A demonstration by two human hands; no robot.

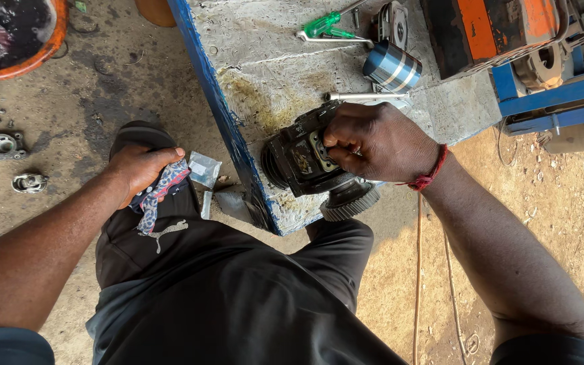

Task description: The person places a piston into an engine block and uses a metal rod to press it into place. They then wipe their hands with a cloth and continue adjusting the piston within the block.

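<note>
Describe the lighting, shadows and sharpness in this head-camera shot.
Head view: hard daylight from above, bright on the grey concrete slab with a blue edge; glare glints on the striped shiny metal cylinder. A deep shadow falls under the slab's near corner. The right hand on the dark greasy metal housing and the left hand on the patterned cloth rag are sharp; the wide lens stretches the forearms toward the frame's edges.

Single head-worn view, steeply downward, close over workbench edge (217, 108) and lap.
</note>
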